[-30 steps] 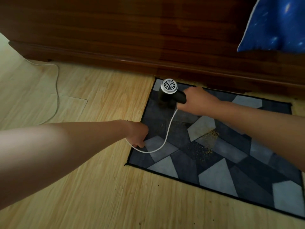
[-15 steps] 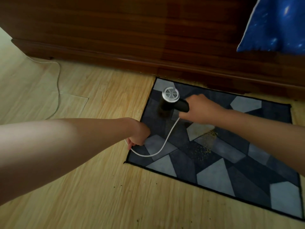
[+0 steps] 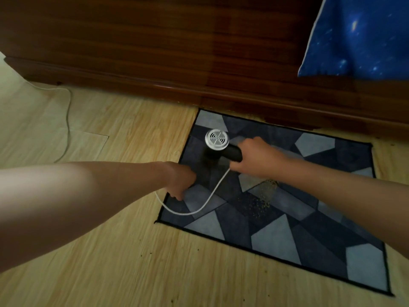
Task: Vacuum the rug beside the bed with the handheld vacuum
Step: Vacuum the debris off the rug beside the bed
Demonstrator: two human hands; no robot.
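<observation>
A dark rug (image 3: 327, 253) with grey and blue geometric patches lies on the wooden floor against the bed base. My right hand (image 3: 256, 157) grips the black handle of the handheld vacuum (image 3: 219, 147), whose round silver grille faces up over the rug's far left part. A white cord (image 3: 205, 203) loops from the vacuum across the rug to my left hand (image 3: 181, 185), which holds the cord at the rug's left edge with curled fingers. A patch of brown crumbs (image 3: 265, 192) lies on the rug just below my right hand.
The dark wooden bed base (image 3: 177, 63) runs along the back. A blue starry bed cover (image 3: 363, 36) hangs at the top right. The white cord trails over the floor (image 3: 68, 120) to the far left. Small dark specks dot the floor near the rug's front edge.
My right hand has drawn the vacuum towards me over the rug's left part, away from the bed base. My left hand keeps its hold on the cord at the rug's edge.
</observation>
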